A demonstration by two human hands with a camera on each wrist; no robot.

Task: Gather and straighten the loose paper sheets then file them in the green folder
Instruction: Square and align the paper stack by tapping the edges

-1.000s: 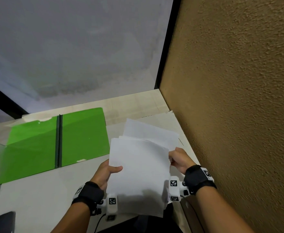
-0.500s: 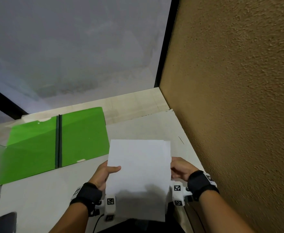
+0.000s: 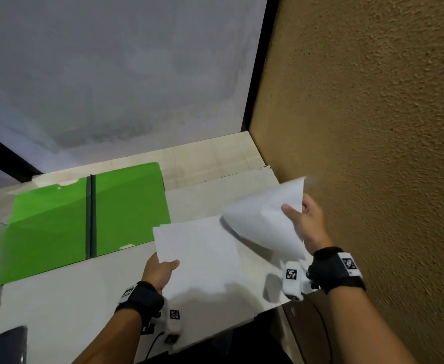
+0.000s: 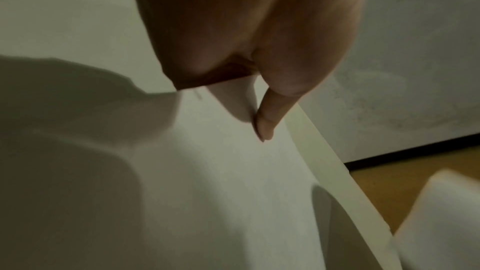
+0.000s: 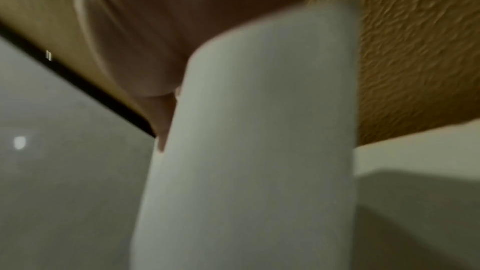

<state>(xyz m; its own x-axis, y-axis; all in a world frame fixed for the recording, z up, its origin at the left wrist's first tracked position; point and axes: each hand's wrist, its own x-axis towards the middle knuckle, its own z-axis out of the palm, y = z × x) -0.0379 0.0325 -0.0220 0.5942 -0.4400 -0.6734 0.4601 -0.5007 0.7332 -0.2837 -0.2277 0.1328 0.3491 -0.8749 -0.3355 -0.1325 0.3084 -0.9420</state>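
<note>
Left hand (image 3: 160, 271): my fingers pinch the paper stack (image 3: 199, 256) at its near-left corner.
Right hand (image 3: 305, 222): pinching one curled sheet (image 3: 263, 219).
Green folder (image 3: 128, 206): open on the table (image 3: 57, 306), ten o'clock of the stack, nearer my left hand.

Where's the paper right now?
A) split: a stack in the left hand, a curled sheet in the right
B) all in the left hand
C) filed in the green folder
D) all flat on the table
A: the left hand pinches the stack at its near left edge, while the right hand holds a curled sheet apart; the green folder lies open with no paper on it.
</note>
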